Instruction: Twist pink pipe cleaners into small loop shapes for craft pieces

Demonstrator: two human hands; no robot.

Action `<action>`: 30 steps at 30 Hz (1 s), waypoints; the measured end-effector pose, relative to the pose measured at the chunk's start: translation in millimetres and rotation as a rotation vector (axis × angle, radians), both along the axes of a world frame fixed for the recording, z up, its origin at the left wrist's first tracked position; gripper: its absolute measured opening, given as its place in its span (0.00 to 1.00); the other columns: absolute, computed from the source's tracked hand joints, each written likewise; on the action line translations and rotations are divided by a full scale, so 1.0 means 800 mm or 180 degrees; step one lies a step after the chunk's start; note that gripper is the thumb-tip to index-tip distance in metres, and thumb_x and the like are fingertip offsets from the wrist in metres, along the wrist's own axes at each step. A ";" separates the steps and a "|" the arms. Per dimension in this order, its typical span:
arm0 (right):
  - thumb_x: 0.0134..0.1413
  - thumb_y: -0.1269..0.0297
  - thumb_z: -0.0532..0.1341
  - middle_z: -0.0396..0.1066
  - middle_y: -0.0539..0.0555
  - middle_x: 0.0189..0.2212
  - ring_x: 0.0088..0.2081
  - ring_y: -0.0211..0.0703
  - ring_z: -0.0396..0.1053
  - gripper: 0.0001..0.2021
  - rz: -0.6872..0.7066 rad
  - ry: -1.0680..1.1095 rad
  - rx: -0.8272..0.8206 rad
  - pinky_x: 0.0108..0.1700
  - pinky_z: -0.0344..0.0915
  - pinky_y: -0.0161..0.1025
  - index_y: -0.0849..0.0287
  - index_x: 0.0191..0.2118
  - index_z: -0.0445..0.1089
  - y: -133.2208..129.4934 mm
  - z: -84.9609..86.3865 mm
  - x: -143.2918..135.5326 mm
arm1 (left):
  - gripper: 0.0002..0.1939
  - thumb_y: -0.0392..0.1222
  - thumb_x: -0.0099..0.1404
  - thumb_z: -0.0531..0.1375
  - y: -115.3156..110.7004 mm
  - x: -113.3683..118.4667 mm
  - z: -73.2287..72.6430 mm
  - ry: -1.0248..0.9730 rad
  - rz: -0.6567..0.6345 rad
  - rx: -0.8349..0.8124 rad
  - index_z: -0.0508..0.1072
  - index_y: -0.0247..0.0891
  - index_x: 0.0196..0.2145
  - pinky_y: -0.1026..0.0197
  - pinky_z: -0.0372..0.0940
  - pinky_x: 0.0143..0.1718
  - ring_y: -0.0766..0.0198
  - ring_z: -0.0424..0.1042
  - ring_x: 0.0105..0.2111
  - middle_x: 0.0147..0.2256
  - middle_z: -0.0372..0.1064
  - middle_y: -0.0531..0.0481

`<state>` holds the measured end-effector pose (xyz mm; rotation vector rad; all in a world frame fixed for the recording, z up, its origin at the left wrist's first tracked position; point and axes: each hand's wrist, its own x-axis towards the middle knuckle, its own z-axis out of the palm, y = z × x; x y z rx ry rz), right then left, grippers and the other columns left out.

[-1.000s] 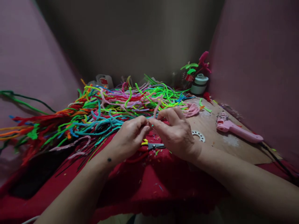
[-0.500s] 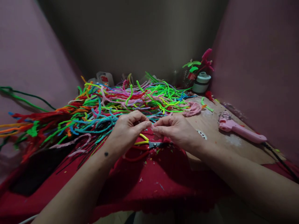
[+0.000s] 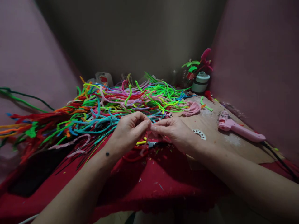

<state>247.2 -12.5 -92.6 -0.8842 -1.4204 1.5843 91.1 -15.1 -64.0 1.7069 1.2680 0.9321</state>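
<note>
My left hand [image 3: 134, 126] and my right hand [image 3: 171, 129] meet at the fingertips over the middle of the table. Both pinch a small pale pink fuzzy piece [image 3: 154, 134], which is mostly hidden by the fingers. Just beneath them lie scissors [image 3: 140, 143] with yellow and red handles, partly covered by the hands. Behind the hands spreads a big heap of coloured pipe cleaners [image 3: 130, 99], green, pink, red, blue and orange.
A pink glue gun [image 3: 243, 130] with a black cord lies on a brown board [image 3: 210, 146] at the right. A white ring with holes [image 3: 199, 134] is beside my right wrist. A lidded jar [image 3: 201, 82] stands at the back; a dark flat object [image 3: 35, 174] lies at left.
Both hands have shifted slightly and now cover more of the scissors. A bit of pale pink shows below the left fingers. More of the white ring is visible.
</note>
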 end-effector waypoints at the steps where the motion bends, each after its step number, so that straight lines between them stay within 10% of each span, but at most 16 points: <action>1: 0.45 0.59 0.63 0.59 0.46 0.15 0.19 0.29 0.52 0.14 -0.0012 -0.0008 -0.0023 0.23 0.50 0.32 0.64 0.19 0.68 0.000 -0.001 0.000 | 0.09 0.43 0.56 0.58 -0.001 0.001 0.000 -0.0045 0.0042 -0.0028 0.66 0.34 0.25 0.71 0.50 0.16 0.74 0.54 0.16 0.17 0.59 0.57; 10: 0.47 0.64 0.64 0.70 0.52 0.20 0.23 0.35 0.67 0.08 0.0314 0.0599 -0.1101 0.29 0.63 0.34 0.64 0.25 0.70 0.003 -0.007 -0.005 | 0.06 0.39 0.57 0.58 -0.003 0.007 -0.001 -0.0068 0.0283 0.0358 0.66 0.34 0.25 0.71 0.54 0.18 0.74 0.59 0.17 0.18 0.63 0.56; 23: 0.48 0.66 0.63 0.65 0.48 0.14 0.14 0.29 0.60 0.10 0.0121 0.0393 -0.1018 0.15 0.49 0.28 0.65 0.21 0.67 0.002 -0.009 -0.010 | 0.09 0.41 0.55 0.60 0.009 0.008 -0.017 -0.0775 0.0372 -0.0196 0.70 0.32 0.21 0.70 0.50 0.16 0.75 0.55 0.15 0.15 0.60 0.56; 30: 0.54 0.66 0.57 0.61 0.46 0.11 0.11 0.28 0.55 0.15 0.0017 0.0266 -0.0653 0.16 0.46 0.29 0.63 0.18 0.64 0.001 -0.014 -0.013 | 0.09 0.40 0.59 0.57 0.006 0.009 -0.029 0.0636 0.0729 0.1863 0.72 0.36 0.23 0.67 0.61 0.31 0.69 0.66 0.25 0.24 0.69 0.53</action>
